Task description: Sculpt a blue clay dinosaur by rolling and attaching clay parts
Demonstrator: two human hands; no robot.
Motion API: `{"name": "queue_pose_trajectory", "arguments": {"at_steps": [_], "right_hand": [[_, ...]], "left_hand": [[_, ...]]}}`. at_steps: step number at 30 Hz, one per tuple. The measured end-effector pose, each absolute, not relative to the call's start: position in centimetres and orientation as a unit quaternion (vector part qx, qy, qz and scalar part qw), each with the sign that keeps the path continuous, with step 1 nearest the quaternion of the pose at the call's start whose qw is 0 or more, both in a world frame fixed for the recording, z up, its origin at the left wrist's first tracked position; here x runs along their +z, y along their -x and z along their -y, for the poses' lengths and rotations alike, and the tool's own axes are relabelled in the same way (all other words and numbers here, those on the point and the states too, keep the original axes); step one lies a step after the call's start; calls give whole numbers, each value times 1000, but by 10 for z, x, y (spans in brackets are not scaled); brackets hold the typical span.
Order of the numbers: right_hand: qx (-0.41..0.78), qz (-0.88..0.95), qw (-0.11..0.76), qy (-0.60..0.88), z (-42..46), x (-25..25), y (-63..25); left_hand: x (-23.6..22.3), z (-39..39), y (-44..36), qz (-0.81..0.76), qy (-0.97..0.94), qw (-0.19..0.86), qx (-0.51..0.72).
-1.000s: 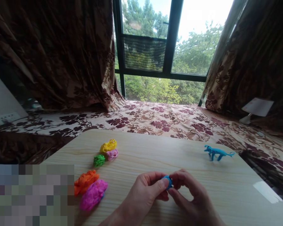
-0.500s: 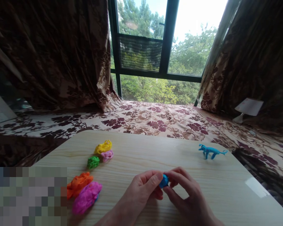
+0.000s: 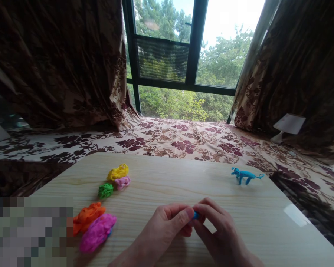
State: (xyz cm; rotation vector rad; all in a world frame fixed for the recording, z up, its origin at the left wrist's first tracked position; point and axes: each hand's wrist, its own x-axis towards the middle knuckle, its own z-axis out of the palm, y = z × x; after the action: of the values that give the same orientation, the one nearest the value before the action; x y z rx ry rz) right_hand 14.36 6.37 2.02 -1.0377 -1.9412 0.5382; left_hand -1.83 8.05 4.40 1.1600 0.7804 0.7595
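A small lump of blue modelling clay (image 3: 196, 215) is pinched between my two hands, above the near middle of the table; fingers cover most of it. My left hand (image 3: 174, 222) presses it with the thumb from the left. From the right, the thumb and fingertips of my right hand (image 3: 218, 224) close on the same lump. At the far right of the table stands a blue clay animal figure (image 3: 245, 175) with legs and a thin curled tail.
Left on the wooden table (image 3: 161, 178) lie clay lumps: yellow (image 3: 118, 172), light pink (image 3: 123, 183), green (image 3: 105, 190), orange (image 3: 89, 218) and bright pink (image 3: 98, 233). Beyond are a flowered cloth (image 3: 183, 144), a window and a white lamp (image 3: 289, 123).
My fingers have closed further over the blue clay, so less of it shows. The view has shifted slightly, moving the surroundings a little to the left.
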Motion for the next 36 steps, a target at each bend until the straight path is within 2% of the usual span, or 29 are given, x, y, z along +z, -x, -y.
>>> {"name": "queue_pose_trajectory", "arguments": {"at_steps": [6, 8, 11, 13, 16, 22, 28, 30, 32, 34, 36], "right_hand": [[197, 785, 413, 418, -70, 28, -153], [137, 772, 425, 452, -82, 40, -183], [-15, 704, 451, 548, -105, 56, -249], [-82, 697, 400, 590, -119, 58, -292], [-90, 704, 326, 625, -134, 49, -331], [-37, 687, 326, 648, -149, 28, -331], [37, 673, 361, 644, -142, 47, -318], [110, 681, 368, 623, -136, 56, -305], [245, 673, 369, 592, -132, 63, -287], [387, 646, 351, 557, -132, 67, -267], [463, 628, 307, 545, -136, 69, -249]], "left_hand": [[45, -82, 16, -402, -483, 689, 362], [44, -84, 17, -428, -454, 682, 383], [40, -88, 19, -442, -433, 675, 403], [36, -91, 20, -444, -425, 677, 406], [30, -97, 21, -449, -407, 684, 406], [28, -100, 22, -444, -394, 688, 417], [32, -101, 25, -445, -393, 687, 418], [35, -100, 26, -435, -398, 690, 420], [37, -98, 28, -425, -396, 695, 425], [38, -98, 30, -416, -388, 700, 432], [37, -98, 32, -407, -381, 709, 432]]}}
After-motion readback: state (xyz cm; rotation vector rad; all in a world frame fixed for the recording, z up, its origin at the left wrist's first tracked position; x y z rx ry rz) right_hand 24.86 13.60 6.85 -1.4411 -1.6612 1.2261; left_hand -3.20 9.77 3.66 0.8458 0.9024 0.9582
